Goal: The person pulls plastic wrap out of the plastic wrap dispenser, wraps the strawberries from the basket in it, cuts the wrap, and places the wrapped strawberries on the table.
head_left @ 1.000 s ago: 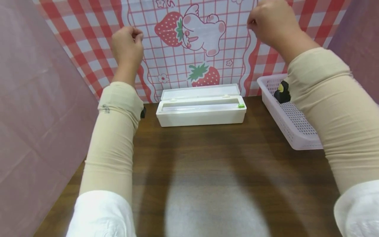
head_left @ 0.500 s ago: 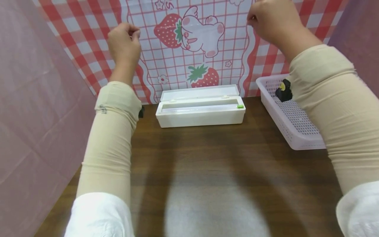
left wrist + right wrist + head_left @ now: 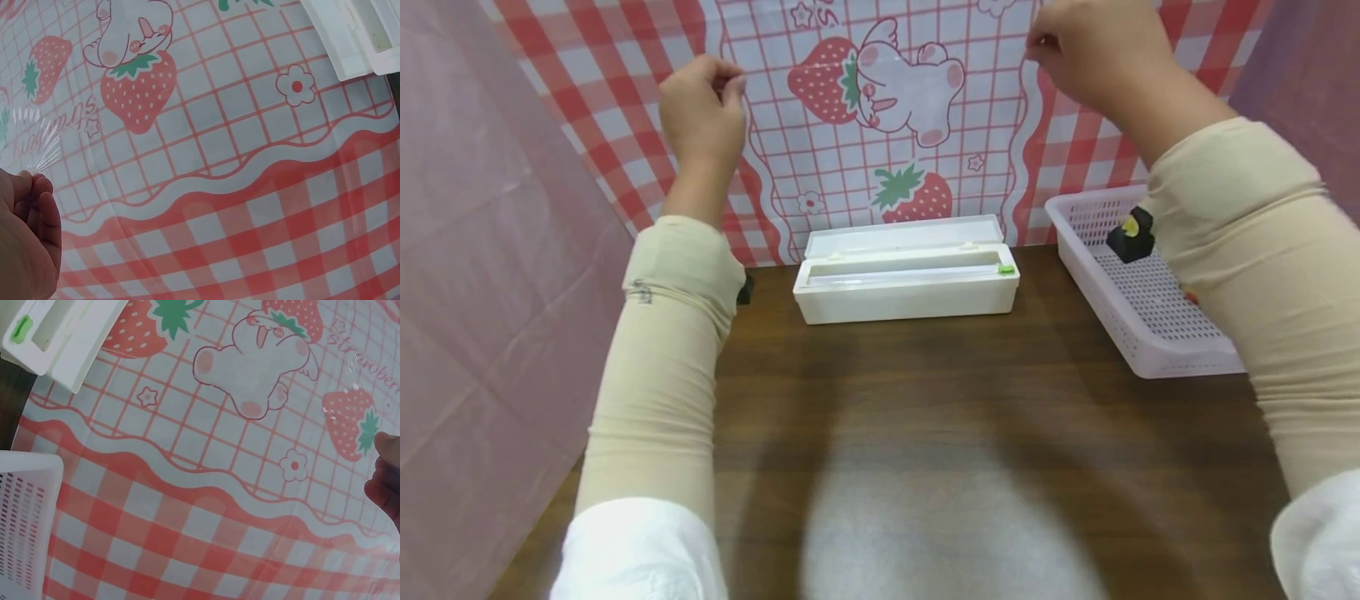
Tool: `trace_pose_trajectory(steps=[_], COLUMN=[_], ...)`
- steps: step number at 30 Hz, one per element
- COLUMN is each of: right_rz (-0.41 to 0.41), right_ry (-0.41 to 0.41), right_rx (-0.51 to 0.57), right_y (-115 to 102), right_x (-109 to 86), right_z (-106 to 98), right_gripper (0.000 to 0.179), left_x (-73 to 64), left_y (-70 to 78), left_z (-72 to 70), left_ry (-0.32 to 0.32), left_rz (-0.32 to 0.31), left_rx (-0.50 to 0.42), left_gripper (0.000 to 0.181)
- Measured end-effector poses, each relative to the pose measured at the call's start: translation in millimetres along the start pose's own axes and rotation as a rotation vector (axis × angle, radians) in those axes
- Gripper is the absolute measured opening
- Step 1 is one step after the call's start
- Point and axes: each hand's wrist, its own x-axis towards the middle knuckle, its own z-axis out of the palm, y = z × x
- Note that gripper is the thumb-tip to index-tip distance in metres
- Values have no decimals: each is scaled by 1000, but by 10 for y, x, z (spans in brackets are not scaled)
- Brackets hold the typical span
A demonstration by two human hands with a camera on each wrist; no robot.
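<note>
My left hand [image 3: 703,112], raised at the upper left in the head view, pinches a clear plastic film [image 3: 45,147] between thumb and fingers. Creases fan out from that pinch in the left wrist view. At the upper right, my right hand [image 3: 1097,54] has its thumb and fingertips together; in the right wrist view faint glints of the clear film [image 3: 355,389] show beside them. Most of the film is too transparent to make out. Below and between the hands, a white cling film dispenser box [image 3: 906,298] stands on the table with its lid raised and a green slide cutter [image 3: 1006,270] at its right end.
A white perforated basket [image 3: 1093,308] stands right of the box, partly behind my right sleeve, with a small orange-red item [image 3: 1191,296] inside. A strawberry-patterned cloth [image 3: 850,158] hangs behind the brown table [image 3: 910,400]. A pinkish curtain [image 3: 482,275] borders the left side.
My left hand has drifted left, and my right forearm has shifted slightly right. More of the basket's inside shows. Both hands keep their pinched pose.
</note>
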Motion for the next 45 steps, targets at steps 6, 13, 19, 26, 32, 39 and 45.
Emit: trace_pose_trajectory(steps=[6, 13, 19, 26, 32, 39, 45], right_rz=[-28, -172, -307, -469, -540, -572, -607], right_ry=[49, 130, 183, 257, 267, 224, 81], right_rx=[16, 33, 87, 140, 251, 428, 545], right_y=[-33, -143, -219, -280, -345, -448, -456], right_x=[-153, -425, -690, -967, -1190, -1513, -1776], right_z=[-51, -189, -285, -330, -317, -235, -102], right_gripper=[29, 20, 13, 20, 41, 51, 45], left_x=[-92, -266, -462, -739, -936, -1153, -1327], left_y=[-62, -151, -249, -410, -562, -751, -842], left_z=[-71, -191, -332, -558, -811, -1021, -1003], left_ry=[38, 75, 118, 98, -147, -597, -944], left_rz=[55, 115, 167, 337, 407, 363, 373], left_rx=[-102, -160, -205, -302, -659, -945, -829], left_gripper=[21, 24, 28, 19, 5, 6, 14])
